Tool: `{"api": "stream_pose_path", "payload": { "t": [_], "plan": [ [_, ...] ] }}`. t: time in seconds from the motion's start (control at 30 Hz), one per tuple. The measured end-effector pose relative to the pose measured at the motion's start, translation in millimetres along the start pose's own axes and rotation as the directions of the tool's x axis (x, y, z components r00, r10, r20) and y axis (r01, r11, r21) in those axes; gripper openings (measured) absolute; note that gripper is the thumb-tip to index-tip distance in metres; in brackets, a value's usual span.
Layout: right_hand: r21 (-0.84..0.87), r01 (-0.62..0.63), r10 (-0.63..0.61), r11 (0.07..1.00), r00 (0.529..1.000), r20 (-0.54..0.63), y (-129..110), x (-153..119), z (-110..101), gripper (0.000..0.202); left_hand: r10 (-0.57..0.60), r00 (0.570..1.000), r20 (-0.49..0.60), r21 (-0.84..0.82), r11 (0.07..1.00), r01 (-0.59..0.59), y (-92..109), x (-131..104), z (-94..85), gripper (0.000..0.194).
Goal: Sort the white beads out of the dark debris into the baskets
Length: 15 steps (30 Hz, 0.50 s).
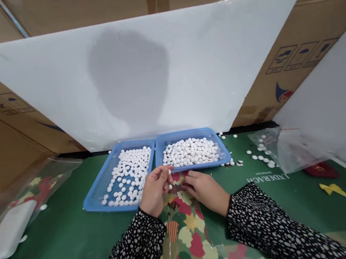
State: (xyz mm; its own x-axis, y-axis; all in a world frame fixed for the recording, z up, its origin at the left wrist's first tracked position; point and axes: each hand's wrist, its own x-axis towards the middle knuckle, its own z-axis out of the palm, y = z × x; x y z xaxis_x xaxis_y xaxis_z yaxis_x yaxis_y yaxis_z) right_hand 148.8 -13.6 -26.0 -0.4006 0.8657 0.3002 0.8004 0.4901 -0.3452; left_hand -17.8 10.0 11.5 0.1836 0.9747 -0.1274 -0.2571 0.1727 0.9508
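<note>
Two blue mesh baskets stand side by side. The left basket (95,198) holds white round pieces (135,160) spread loosely, and the right basket (225,150) holds a denser heap of them (193,150). Just in front of the gap between the baskets, my left hand (156,189) pinches white pieces between its fingertips. My right hand (205,189) is close by on the right, below the right basket, its fingers drawn together; what they hold, if anything, is too small to tell. Small dark bits (173,204) lie on the patterned strip between my hands.
Loose white pieces (260,157) lie right of the baskets beside a clear plastic bag (296,151). Further right are a red item (321,170) and yellow scraps (334,189). A white chopping-board-like object (9,232) lies far left. A white panel (196,68) stands behind.
</note>
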Motion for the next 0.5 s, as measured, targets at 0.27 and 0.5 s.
{"api": "stream_pose_path", "payload": {
  "t": [0.27,0.5],
  "plan": [
    [-0.020,0.059,-0.058,0.998,0.998,0.035,-3,18,9,0.018,0.095,0.989,-0.115,-0.059,0.993,-0.102,0,3,1.2,0.031],
    [0.120,0.031,-0.041,0.992,0.995,0.088,-7,24,17,0.014,0.087,0.994,-0.063,-0.062,0.994,-0.091,-5,3,2.0,0.028]
  ]
}}
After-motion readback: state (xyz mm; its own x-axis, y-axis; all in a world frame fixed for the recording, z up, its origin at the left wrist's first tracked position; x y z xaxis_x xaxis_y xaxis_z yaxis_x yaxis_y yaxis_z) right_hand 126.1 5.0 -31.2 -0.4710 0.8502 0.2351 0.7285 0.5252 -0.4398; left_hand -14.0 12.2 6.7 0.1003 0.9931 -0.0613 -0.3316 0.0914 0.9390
